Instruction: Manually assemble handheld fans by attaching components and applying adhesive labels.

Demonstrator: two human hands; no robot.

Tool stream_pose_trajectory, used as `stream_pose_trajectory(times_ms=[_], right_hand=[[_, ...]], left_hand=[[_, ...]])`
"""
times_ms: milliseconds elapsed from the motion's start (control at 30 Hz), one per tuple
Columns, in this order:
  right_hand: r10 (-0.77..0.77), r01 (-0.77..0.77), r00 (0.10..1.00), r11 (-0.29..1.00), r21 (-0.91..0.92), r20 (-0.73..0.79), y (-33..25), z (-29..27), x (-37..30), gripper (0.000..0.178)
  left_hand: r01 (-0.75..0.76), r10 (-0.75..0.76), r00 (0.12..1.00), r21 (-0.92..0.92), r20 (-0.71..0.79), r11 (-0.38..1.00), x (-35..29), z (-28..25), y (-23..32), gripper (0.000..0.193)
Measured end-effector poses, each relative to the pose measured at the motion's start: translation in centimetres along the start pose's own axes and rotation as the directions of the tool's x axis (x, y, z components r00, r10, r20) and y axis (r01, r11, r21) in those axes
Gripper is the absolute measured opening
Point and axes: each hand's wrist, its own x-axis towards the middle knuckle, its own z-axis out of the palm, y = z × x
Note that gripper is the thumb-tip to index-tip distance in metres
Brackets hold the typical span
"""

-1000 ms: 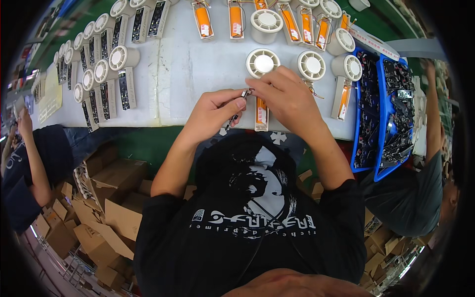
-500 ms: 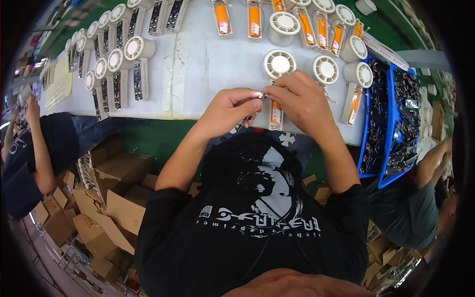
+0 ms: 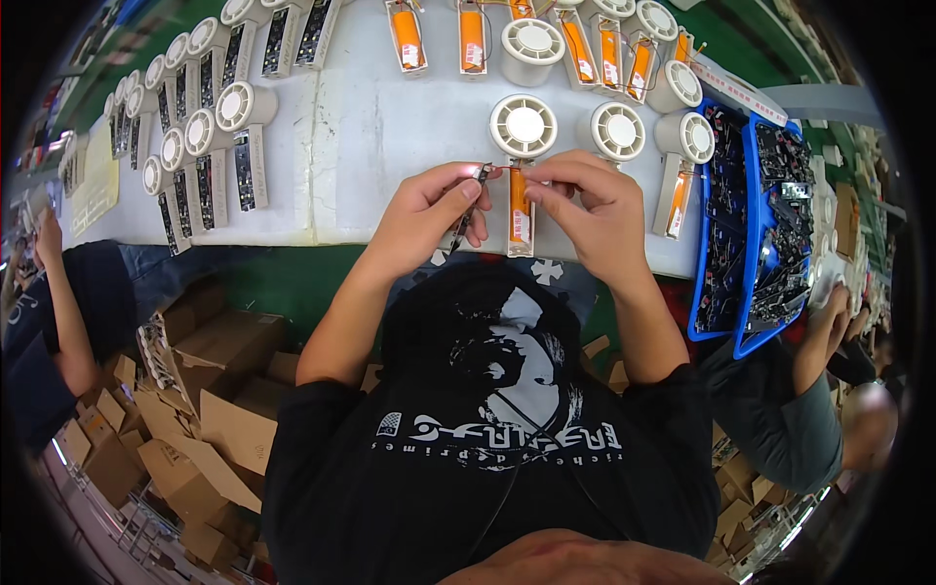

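My left hand (image 3: 414, 214) is closed on a narrow black circuit board (image 3: 460, 222), held upright between thumb and fingers. A light spot glows near the board's top end. Thin wires (image 3: 503, 169) stretch from there to my right hand (image 3: 603, 210), whose thumb and forefinger come together at their end. Between and behind my hands lies a white handheld fan (image 3: 524, 127), its round head away from me. An orange battery (image 3: 520, 203) sits in its open handle, which points toward me at the table edge.
White fans with orange batteries (image 3: 408, 44) stand along the table's (image 3: 361, 146) far side. On the left are rows of fans with black boards (image 3: 252, 174). Blue trays (image 3: 749, 229) of boards stand at right. Co-workers sit on both sides; cardboard boxes (image 3: 234, 429) lie lower left.
My fingertips, which met at the board's end, have drawn apart, and wires now show stretched between them. The whole view has shifted slightly, moving the table things to the left.
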Motion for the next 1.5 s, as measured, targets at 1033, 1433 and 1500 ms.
stream_pose_trajectory(times_ms=[1033, 1433, 1500], right_hand=[[-0.502, 0.433, 0.862, 0.667, -0.607, 0.064, -0.6, 2.3, 1.6, 0.014], [-0.489, 0.42, 0.871, 0.684, -0.596, 0.053, -0.9, 3.2, 1.8, 0.013], [-0.472, 0.409, 0.88, 0.705, -0.579, 0.047, -0.9, 2.8, 1.8, 0.013]], left_hand=[[-0.044, 0.044, 0.999, -0.008, -0.003, 0.999, 0.5, 0.0, -1.0, 0.022], [-0.05, 0.05, 0.999, -0.049, 0.001, 0.998, 0.1, 0.0, 0.0, 0.023], [-0.014, 0.016, 1.0, -0.067, 0.025, 0.998, 0.1, -0.2, 0.0, 0.023]])
